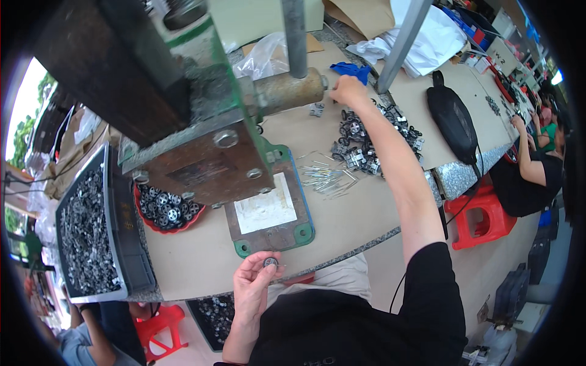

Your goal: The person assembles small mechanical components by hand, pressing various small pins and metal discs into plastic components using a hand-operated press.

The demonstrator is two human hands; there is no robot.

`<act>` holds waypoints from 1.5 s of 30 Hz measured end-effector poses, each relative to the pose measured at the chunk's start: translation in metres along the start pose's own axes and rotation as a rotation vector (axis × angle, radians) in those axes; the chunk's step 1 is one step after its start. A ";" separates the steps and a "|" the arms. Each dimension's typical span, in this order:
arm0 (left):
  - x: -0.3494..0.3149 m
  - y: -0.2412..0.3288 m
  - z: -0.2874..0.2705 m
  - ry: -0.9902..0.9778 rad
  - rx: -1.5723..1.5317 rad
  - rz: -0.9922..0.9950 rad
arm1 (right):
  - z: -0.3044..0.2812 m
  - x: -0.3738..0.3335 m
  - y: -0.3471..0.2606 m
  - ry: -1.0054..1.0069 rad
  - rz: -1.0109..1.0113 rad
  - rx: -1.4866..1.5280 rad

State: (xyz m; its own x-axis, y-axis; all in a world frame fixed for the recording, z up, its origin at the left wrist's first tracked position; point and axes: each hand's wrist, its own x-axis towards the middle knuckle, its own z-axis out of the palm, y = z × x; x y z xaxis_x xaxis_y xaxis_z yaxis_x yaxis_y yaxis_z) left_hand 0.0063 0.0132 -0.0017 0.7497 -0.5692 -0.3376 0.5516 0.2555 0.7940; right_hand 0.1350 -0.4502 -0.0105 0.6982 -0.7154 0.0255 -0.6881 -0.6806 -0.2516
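My left hand (250,283) is at the near table edge, thumb and fingers pinching a small black toy wheel (270,262) with a silver spoked centre and a thin metal pin sticking out. My right hand (350,93) reaches far forward, its fingers curled closed beside the round end of the press's shaft (293,93); whatever they hold is hidden. A blue cloth (351,71) lies just beyond it. Below that forearm spreads a pile of small grey and black wheeled parts (354,155). Loose metal pins (323,177) lie beside the press base (268,210), which carries a white pad.
The heavy green press (201,146) overhangs the table at left. A red bowl of wheels (168,207) and a grey bin of small dark parts (88,232) stand further left. At right are a black pouch (453,116), a red stool (482,216) and another seated person (528,165).
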 end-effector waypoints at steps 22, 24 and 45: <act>-0.012 -0.009 0.003 0.001 0.293 0.236 | 0.017 -0.357 -0.037 -0.421 -0.336 1.475; -0.013 -0.008 0.002 0.059 0.357 0.282 | 0.013 -0.357 -0.036 -0.339 -0.419 1.321; -0.008 -0.005 0.002 0.146 0.996 0.822 | -0.010 -0.351 -0.045 0.071 -0.918 0.680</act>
State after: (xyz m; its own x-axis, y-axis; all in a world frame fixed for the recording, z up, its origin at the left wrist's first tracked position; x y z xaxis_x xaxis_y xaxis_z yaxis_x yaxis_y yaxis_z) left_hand -0.0038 0.0149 -0.0020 0.8039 -0.4185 0.4226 -0.5455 -0.2357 0.8043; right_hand -0.0808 -0.1701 0.0013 0.8548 -0.0148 0.5187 0.3395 -0.7400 -0.5807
